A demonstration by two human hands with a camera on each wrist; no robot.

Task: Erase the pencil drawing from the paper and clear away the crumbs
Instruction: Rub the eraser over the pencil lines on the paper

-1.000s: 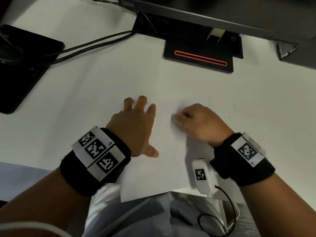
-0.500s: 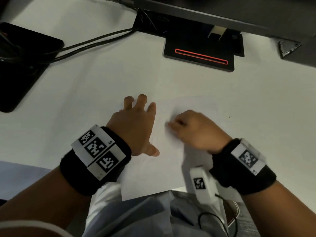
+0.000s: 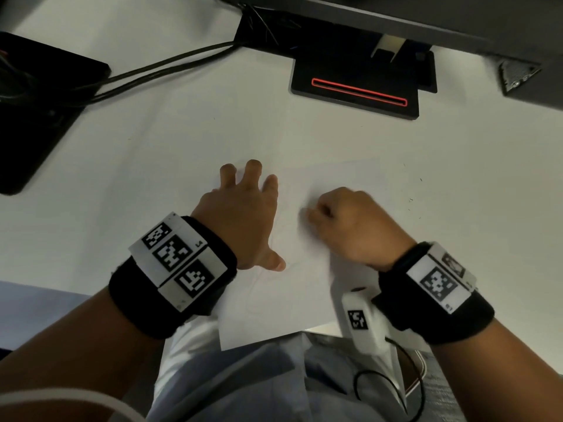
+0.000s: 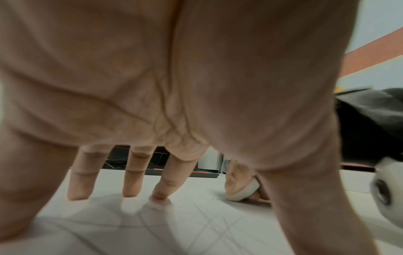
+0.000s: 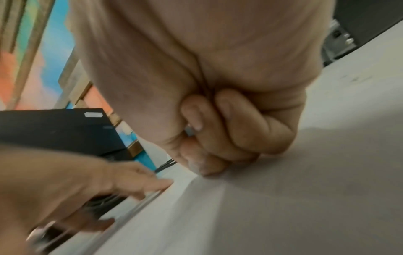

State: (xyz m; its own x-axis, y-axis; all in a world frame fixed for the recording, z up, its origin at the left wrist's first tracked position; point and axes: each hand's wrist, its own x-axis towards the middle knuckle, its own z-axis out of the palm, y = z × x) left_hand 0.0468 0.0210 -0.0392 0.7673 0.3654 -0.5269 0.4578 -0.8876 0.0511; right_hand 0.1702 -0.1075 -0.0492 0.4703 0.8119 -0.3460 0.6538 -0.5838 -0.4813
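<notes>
A white sheet of paper [image 3: 304, 293] with faint pencil lines lies on the white desk, its near edge over the desk's front. My left hand [image 3: 243, 214] rests flat on the sheet's left part, fingers spread and straight [image 4: 135, 172]. My right hand [image 3: 344, 223] is curled on the middle of the paper. It pinches a white eraser [image 4: 244, 191], which touches the sheet; the left wrist view shows the eraser, while the head view hides it. In the right wrist view the curled fingers [image 5: 218, 138] press down on the paper [image 5: 283, 207]. Small dark crumbs [image 3: 411, 202] dot the sheet's right edge.
A black monitor stand [image 3: 356, 86] with a red-lit slot stands at the back. Black cables [image 3: 152, 71] run left to a black device [image 3: 39, 111]. A dark monitor edge [image 3: 426, 16] spans the top. My lap and a cable lie below the desk's front.
My right hand slid left and then slightly back across the paper in a rubbing stroke. The left hand stayed flat in place.
</notes>
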